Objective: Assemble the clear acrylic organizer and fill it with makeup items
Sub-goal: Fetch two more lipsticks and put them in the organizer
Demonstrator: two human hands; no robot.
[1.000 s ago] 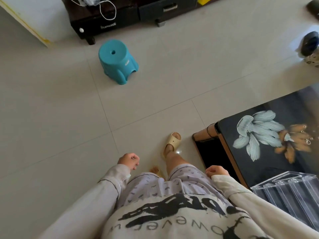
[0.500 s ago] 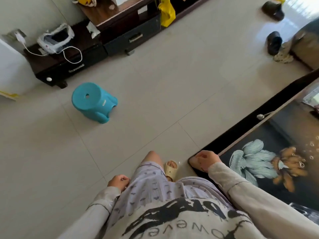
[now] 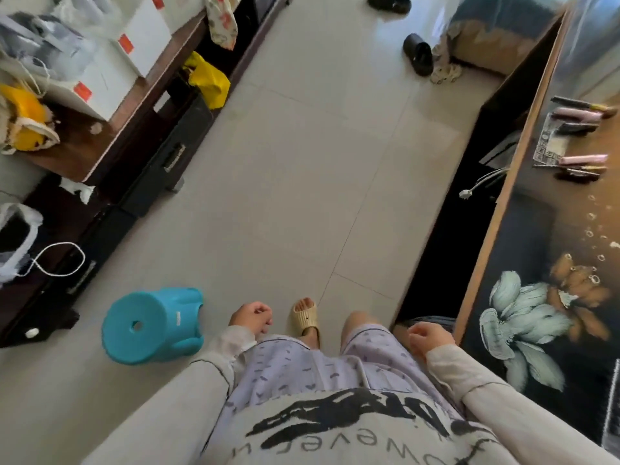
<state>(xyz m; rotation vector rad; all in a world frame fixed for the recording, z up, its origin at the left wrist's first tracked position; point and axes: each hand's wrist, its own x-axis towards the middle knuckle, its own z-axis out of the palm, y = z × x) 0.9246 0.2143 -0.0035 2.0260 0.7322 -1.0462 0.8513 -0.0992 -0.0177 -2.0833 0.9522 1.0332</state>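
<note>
Head view, looking down. Stands on a pale tile floor (image 3: 302,162), one foot out in front in a cream slipper (image 3: 304,317). Holds the left hand (image 3: 251,317) low by the left leg, fingers curled in softly and close together, with nothing in them. Holds the right hand (image 3: 429,340) low by the right leg, near the close corner of the table (image 3: 492,236), fingers curled in softly too, with nothing in them. Wears long pale sleeves and light purple shorts.

On the right, at the far end of the dark table top: the makeup items (image 3: 577,142), pink tubes and dark sticks lying flat side by side, well apart from both hands. Closer in on the table top, a big painted flower (image 3: 523,323). At the very right border, a thin clear edge (image 3: 614,397); cannot tell if it is the clear acrylic organizer.

On the floor just left of the left hand, a blue-green stool (image 3: 152,325). Along the left side, a dark low cabinet (image 3: 151,156) with white boxes (image 3: 110,72) on top and a yellow bag (image 3: 208,78) at its front. Far off on the floor, a black slipper (image 3: 417,53).
</note>
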